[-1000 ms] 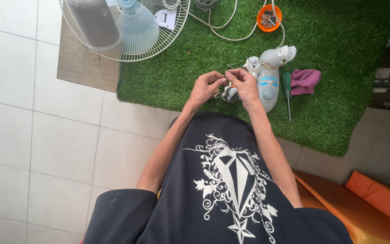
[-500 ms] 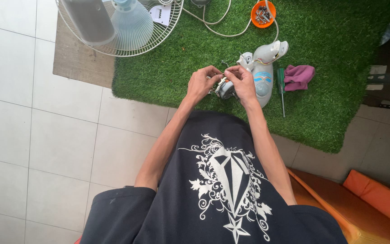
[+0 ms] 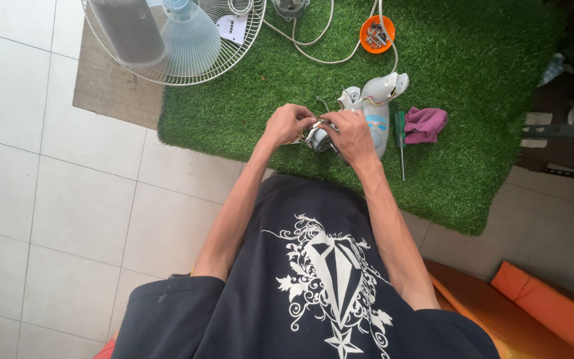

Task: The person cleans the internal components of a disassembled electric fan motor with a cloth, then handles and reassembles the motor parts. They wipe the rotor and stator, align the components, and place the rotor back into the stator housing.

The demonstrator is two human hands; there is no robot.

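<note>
Both my hands meet over a small metal fan motor (image 3: pixel 316 137) held just above the green artificial turf (image 3: pixel 473 73). My left hand (image 3: pixel 287 123) grips its left side, fingers curled around the part. My right hand (image 3: pixel 349 135) closes on its right side and covers most of it. Thin wires stick up from the motor between my fingers. Right behind my right hand lies the white and pale blue fan housing (image 3: pixel 375 100), on its side on the turf.
A green-handled screwdriver (image 3: pixel 400 135) and a pink cloth (image 3: pixel 425 123) lie right of the housing. An orange bowl of small parts (image 3: pixel 377 34) and a white cable (image 3: pixel 313 40) lie farther back. A wire fan guard (image 3: pixel 187 66) with a blade cone rests at top left. White floor tiles lie left.
My hands and the motor stay together in almost the same spot; only the fingers shift slightly. The view has drifted a little.
</note>
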